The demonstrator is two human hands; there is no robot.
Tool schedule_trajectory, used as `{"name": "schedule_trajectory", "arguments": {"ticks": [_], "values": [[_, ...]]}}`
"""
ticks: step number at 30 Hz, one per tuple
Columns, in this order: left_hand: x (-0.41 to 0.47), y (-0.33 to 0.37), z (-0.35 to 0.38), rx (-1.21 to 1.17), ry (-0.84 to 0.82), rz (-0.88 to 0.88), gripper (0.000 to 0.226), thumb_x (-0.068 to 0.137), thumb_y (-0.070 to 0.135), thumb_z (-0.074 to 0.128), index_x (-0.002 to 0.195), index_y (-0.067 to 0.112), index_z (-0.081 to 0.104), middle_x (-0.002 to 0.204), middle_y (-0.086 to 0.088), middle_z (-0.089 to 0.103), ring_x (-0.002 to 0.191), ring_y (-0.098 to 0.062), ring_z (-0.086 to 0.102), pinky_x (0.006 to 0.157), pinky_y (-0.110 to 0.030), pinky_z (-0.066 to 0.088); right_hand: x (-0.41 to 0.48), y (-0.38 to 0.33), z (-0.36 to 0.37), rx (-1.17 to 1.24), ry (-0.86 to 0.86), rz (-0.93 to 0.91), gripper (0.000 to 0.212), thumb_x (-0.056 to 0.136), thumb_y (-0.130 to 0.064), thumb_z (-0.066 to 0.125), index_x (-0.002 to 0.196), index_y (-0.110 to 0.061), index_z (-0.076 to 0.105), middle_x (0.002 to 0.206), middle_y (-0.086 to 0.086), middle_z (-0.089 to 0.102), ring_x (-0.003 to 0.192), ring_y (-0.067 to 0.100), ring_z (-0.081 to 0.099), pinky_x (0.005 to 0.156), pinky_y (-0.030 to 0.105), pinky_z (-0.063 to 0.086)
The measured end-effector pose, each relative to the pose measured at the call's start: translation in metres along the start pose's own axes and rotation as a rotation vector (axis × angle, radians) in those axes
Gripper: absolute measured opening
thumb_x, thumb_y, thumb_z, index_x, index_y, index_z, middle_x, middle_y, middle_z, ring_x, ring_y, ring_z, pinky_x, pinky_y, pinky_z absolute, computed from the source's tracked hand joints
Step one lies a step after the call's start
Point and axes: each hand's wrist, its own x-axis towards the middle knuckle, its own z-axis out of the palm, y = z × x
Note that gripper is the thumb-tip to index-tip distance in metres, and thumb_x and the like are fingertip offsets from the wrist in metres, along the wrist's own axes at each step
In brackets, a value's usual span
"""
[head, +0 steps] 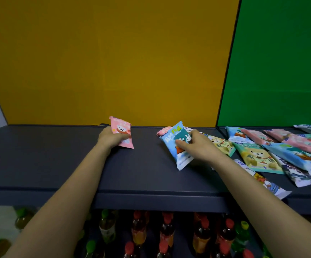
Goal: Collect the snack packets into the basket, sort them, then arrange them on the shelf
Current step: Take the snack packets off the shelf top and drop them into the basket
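My left hand (pixel 112 137) grips a pink snack packet (pixel 122 128) with a bear print, its lower end resting on the dark shelf (pixel 58 155). My right hand (pixel 195 144) holds a light blue packet (pixel 177 144) with a white rabbit on it, tilted up off the shelf. A second pink packet (pixel 163 130) lies behind the blue one. To the right lies a spread of several packets: yellow bear ones (pixel 255 159), pink ones (pixel 258 136), blue ones (pixel 296 157), and white ones (pixel 273 189). No basket is in view.
A yellow panel (pixel 113 62) and a green panel (pixel 281 62) back the shelf. Below the shelf's front edge stand several drink bottles (pixel 166 233) with red and green caps. A pale wall shows at the far left.
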Motion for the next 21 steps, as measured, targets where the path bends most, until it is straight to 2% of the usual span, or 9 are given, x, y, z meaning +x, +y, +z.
{"name": "schedule_trajectory", "arguments": {"ticks": [2,3,5,7,10,12,15,18,21], "values": [[-0.021,0.004,-0.007,-0.223,-0.036,0.001,0.034,0.078,0.010,0.070,0.110,0.010,0.060,0.103,-0.010,0.067,0.077,-0.018,0.064,0.062,-0.021,0.054,-0.002,-0.005,0.001,0.106,0.024,-0.011,0.041,0.090,-0.040,0.053,0.114,-0.006,0.046,0.100,0.004,0.052,0.096,0.022,0.050,0.073,0.030,0.035],[-0.033,0.006,-0.013,-0.298,-0.035,0.006,0.033,0.080,0.008,0.067,0.111,0.010,0.059,0.100,-0.010,0.066,0.074,-0.015,0.063,0.059,-0.021,0.054,-0.003,-0.009,0.002,0.178,0.026,-0.017,0.039,0.090,-0.039,0.053,0.113,-0.008,0.046,0.100,0.004,0.053,0.094,0.020,0.050,0.073,0.029,0.035],[-0.061,0.005,-0.029,-0.399,0.014,0.040,0.035,0.081,0.009,0.066,0.115,0.009,0.058,0.097,-0.008,0.067,0.076,-0.015,0.064,0.064,-0.025,0.053,-0.007,-0.020,0.007,0.344,0.005,-0.036,0.031,0.090,-0.036,0.055,0.110,-0.013,0.046,0.103,0.004,0.055,0.093,0.018,0.052,0.074,0.029,0.036],[-0.090,-0.002,-0.050,-0.436,0.093,0.067,0.033,0.083,0.011,0.065,0.115,0.012,0.058,0.097,-0.007,0.069,0.075,-0.014,0.065,0.058,-0.022,0.052,-0.014,-0.035,0.016,0.507,-0.060,-0.058,0.026,0.090,-0.031,0.055,0.109,-0.015,0.047,0.100,0.002,0.059,0.084,0.014,0.056,0.068,0.028,0.039],[-0.142,-0.020,-0.082,-0.403,0.222,0.076,0.023,0.085,0.015,0.061,0.107,0.019,0.055,0.089,-0.001,0.069,0.060,-0.006,0.065,0.041,-0.016,0.044,-0.034,-0.060,0.038,0.665,-0.204,-0.094,0.021,0.090,-0.023,0.053,0.108,-0.014,0.049,0.086,-0.007,0.061,0.071,0.005,0.058,0.061,0.022,0.042],[-0.178,-0.039,-0.103,-0.418,0.322,0.057,0.024,0.085,0.013,0.060,0.108,0.018,0.054,0.087,0.000,0.068,0.057,-0.002,0.066,0.042,-0.017,0.046,-0.050,-0.074,0.057,0.707,-0.299,-0.134,0.019,0.089,-0.023,0.053,0.107,-0.015,0.051,0.086,-0.006,0.062,0.070,0.006,0.059,0.062,0.023,0.044],[-0.234,-0.073,-0.133,-0.427,0.485,0.001,0.027,0.085,0.009,0.058,0.111,0.015,0.055,0.089,0.000,0.069,0.064,-0.006,0.067,0.050,-0.017,0.049,-0.079,-0.098,0.093,0.747,-0.464,-0.200,0.021,0.088,-0.026,0.055,0.107,-0.017,0.050,0.094,-0.003,0.066,0.074,0.008,0.063,0.063,0.024,0.046],[-0.295,-0.111,-0.163,-0.433,0.681,-0.086,0.023,0.086,0.009,0.057,0.108,0.010,0.056,0.087,-0.007,0.067,0.061,-0.009,0.063,0.046,-0.019,0.047,-0.117,-0.123,0.136,0.774,-0.648,-0.251,0.023,0.089,-0.026,0.056,0.109,-0.017,0.050,0.095,-0.003,0.066,0.074,0.008,0.064,0.058,0.019,0.047],[-0.361,-0.149,-0.188,-0.405,0.850,-0.185,0.018,0.087,0.007,0.057,0.104,0.008,0.052,0.081,-0.006,0.061,0.054,-0.005,0.061,0.045,-0.019,0.046,-0.162,-0.147,0.185,0.738,-0.841,-0.318,0.023,0.089,-0.026,0.058,0.109,-0.016,0.050,0.097,-0.002,0.065,0.082,0.010,0.063,0.066,0.021,0.046]]}}
